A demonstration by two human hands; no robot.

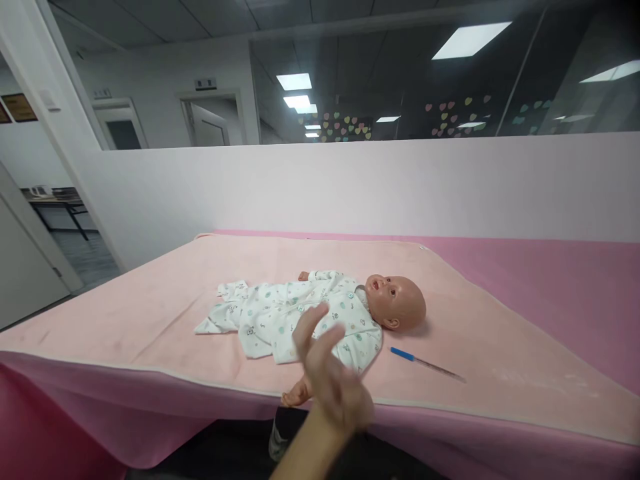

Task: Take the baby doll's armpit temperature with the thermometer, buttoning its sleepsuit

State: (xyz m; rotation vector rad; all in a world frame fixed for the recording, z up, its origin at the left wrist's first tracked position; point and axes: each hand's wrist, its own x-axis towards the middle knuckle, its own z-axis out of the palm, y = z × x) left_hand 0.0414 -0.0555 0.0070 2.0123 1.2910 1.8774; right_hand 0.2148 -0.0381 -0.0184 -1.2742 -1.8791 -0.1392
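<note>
A baby doll point(310, 307) lies on its back on a peach cloth, its head to the right, in white patterned clothes with green dots. One arm rests towards me at the cloth's front edge. In front of the doll is my left hand point(333, 380), raised and blurred, with two fingers stretched up and apart and the others partly curled. Nothing shows in it. To the right of the doll's shoulder lies a slim rod with a blue end and a thin shaft point(427, 363), its exact kind unclear. My right hand is out of view.
The peach cloth point(150, 313) covers a table, with pink cloth point(575, 287) showing beneath it and hanging over the front. A low white wall point(350, 190) with glass above stands behind. A shoe point(277, 440) shows below the front edge. At left stands a white door point(30, 247).
</note>
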